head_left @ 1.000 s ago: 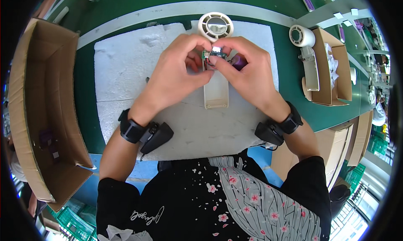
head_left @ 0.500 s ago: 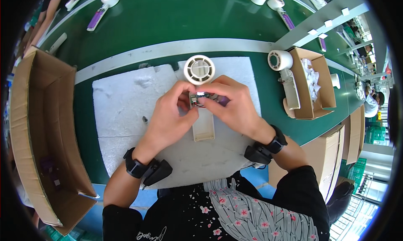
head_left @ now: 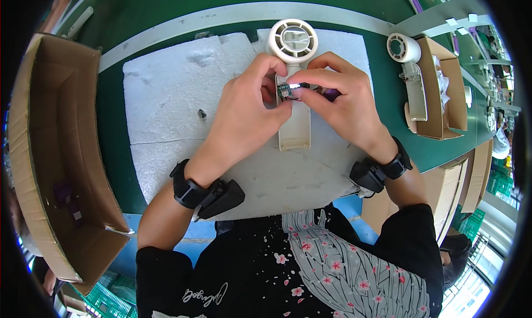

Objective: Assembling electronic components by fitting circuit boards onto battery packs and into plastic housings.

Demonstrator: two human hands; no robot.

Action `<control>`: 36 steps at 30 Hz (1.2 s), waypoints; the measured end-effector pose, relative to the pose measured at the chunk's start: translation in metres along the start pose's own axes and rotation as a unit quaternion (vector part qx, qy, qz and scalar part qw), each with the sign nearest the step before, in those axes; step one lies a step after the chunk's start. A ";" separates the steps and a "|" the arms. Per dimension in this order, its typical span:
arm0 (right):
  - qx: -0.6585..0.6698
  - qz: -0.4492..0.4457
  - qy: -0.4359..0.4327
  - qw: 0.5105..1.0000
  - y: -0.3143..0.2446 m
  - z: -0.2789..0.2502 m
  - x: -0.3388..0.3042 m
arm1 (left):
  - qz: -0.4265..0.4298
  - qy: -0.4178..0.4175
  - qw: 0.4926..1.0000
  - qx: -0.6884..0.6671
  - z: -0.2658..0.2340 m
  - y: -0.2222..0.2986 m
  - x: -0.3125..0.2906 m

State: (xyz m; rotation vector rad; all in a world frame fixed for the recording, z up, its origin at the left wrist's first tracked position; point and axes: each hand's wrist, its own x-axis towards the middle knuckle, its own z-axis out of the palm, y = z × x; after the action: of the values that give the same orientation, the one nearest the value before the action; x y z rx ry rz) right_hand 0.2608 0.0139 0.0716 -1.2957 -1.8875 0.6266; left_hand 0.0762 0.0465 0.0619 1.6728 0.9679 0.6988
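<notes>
A cream handheld fan housing [head_left: 295, 132] lies on the foam mat, its round grilled head [head_left: 292, 39] at the far end and its handle shell uncovered. Over the upper handle, a small green circuit board [head_left: 284, 90] carries a bright white light. My right hand [head_left: 346, 90] pinches this board between thumb and index finger; a purple battery-like part [head_left: 331, 94] shows beneath its palm. My left hand [head_left: 244, 110] curls closed at the housing's left edge, index finger by the neck and thumb beside the board. Its inner fingers are partly hidden.
White foam mat [head_left: 166, 96] covers the green bench. A tall open cardboard box [head_left: 66, 262] stands at left with purple parts inside. At right, another fan housing [head_left: 414, 90] leans by a small carton [head_left: 443, 130]. A dark bit [head_left: 202, 114] lies on the mat.
The view has shifted, so the bench and hands sit higher and nearer. Both hands stay at the board over the handle; the white light on it looks brighter.
</notes>
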 end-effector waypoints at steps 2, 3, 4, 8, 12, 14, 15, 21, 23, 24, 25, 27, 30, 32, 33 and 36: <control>-0.010 -0.009 0.010 1.000 -0.001 0.002 0.000 | -0.001 0.002 1.000 -0.001 0.000 -0.001 -0.001; -0.015 0.002 0.018 1.000 -0.004 0.003 -0.001 | 0.001 0.002 1.000 0.000 0.001 -0.002 -0.001; -0.020 0.013 0.026 0.999 -0.007 0.004 -0.001 | 0.003 0.003 1.000 0.002 0.000 -0.003 -0.002; -0.033 0.007 0.047 0.998 -0.006 0.006 -0.001 | 0.001 0.005 1.000 0.003 -0.001 -0.001 -0.003; -0.042 0.000 0.048 0.998 -0.009 0.008 -0.001 | 0.031 0.033 0.999 -0.002 0.002 -0.006 -0.004; -0.045 0.000 0.043 0.998 -0.011 0.009 -0.001 | 0.046 0.048 0.998 -0.006 0.001 -0.007 -0.005; -0.050 -0.002 0.045 0.998 -0.011 0.010 -0.001 | 0.044 0.045 0.998 -0.001 0.000 -0.007 -0.005; -0.062 -0.010 0.047 0.997 -0.012 0.014 0.000 | 0.017 0.006 1.000 0.009 -0.009 -0.005 -0.010; -0.071 -0.021 0.050 0.996 -0.015 0.016 0.003 | 0.028 0.001 0.999 -0.016 -0.015 -0.006 -0.008; -0.081 -0.028 0.054 0.995 -0.018 0.014 0.005 | 0.036 -0.007 0.998 -0.042 -0.018 -0.006 -0.006; -0.090 -0.035 0.058 0.994 -0.021 0.012 0.008 | 0.046 -0.015 0.997 -0.067 -0.020 -0.004 -0.004; -0.079 -0.011 0.050 0.996 -0.031 0.006 0.009 | 0.054 -0.014 0.996 -0.072 -0.022 0.004 -0.005; -0.059 0.034 0.042 0.997 -0.039 -0.002 0.013 | 0.077 -0.014 0.994 -0.076 -0.028 0.013 -0.002; 0.003 0.116 -0.006 0.993 -0.039 -0.010 0.012 | 0.085 -0.041 0.996 0.004 -0.032 0.021 -0.003; 0.032 0.156 -0.030 0.987 -0.042 -0.014 0.013 | 0.089 -0.053 0.994 0.043 -0.034 0.025 -0.004; 0.033 0.183 -0.105 0.977 -0.059 -0.024 0.019 | 0.124 -0.050 0.990 0.043 -0.041 0.034 -0.009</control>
State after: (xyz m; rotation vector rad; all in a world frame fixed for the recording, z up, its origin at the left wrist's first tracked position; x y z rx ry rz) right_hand 0.2424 0.0094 0.1353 -1.6020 -1.7849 1.0429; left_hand 0.0469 0.0540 0.1066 1.9074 0.7340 0.7370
